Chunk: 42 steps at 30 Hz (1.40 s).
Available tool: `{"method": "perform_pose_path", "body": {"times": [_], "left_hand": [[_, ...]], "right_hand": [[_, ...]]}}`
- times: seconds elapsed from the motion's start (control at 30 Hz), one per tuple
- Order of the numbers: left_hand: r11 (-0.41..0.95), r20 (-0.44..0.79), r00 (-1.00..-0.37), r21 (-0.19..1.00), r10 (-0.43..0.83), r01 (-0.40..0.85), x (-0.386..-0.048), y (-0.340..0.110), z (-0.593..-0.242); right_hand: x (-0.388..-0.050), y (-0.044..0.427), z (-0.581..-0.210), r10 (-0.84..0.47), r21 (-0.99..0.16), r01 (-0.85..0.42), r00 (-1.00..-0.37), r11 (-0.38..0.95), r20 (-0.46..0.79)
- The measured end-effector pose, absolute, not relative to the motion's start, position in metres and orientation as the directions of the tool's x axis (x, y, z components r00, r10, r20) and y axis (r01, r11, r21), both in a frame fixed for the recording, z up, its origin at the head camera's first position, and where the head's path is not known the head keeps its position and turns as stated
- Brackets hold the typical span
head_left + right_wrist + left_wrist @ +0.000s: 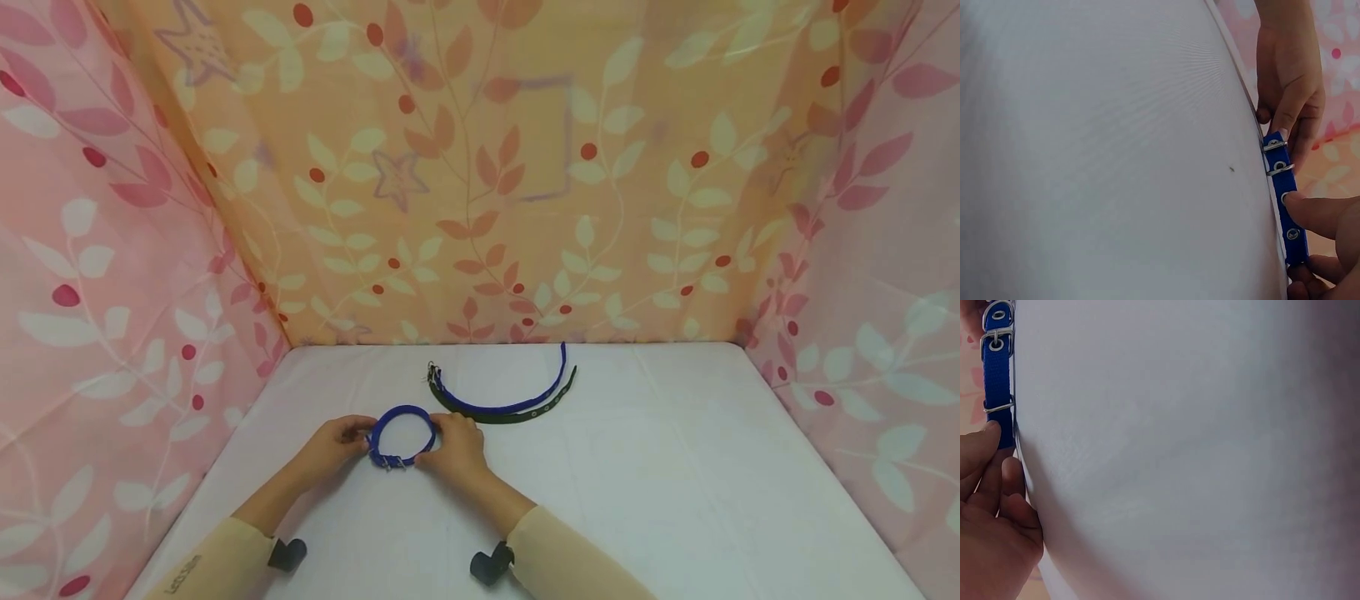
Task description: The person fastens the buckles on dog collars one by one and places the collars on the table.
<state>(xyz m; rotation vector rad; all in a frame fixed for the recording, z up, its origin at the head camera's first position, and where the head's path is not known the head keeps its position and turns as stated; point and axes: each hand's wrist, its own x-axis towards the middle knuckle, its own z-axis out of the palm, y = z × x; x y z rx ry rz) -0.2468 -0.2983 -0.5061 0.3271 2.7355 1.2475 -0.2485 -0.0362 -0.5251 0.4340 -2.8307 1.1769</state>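
A blue collar is closed into a loop between my two hands, over the white table. My left hand pinches its left side. In the left wrist view the thumb lies on the strap's end, beside a metal keeper; the buckle has its prong through an eyelet, and a D-ring sits beyond it. My right hand holds the right side, its thumb pressed on the strap near metal eyelets in the right wrist view, the other fingers partly hidden behind.
Behind the hands, a second blue collar and a dark green collar with eyelets lie unfastened in a curve on the white table. Patterned cloth hangs at the back and both sides. A small black device sits at each cuff.
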Motion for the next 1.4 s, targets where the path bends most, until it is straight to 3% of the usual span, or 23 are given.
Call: {"method": "perform_pose_path", "body": {"times": [0.33,0.83,1.4], "left_hand": [[0.708,-0.009,-0.974,0.689,0.226,0.158,-0.244,-0.296,-0.504],[0.779,-0.064,-0.991,0.625,0.119,0.053,-0.235,-0.289,-0.495],[0.807,0.033,-0.992,0.579,0.122,0.119,-0.234,-0.273,-0.477]], "right_hand": [[-0.255,-0.026,-0.519,-0.351,-0.650,-0.301,-0.935,0.698,0.056],[-0.245,-0.001,-0.512,-0.501,-0.657,-0.410,-0.864,0.633,0.058],[-0.238,0.046,-0.497,-0.523,-0.734,-0.416,-0.847,0.537,0.097]]}}
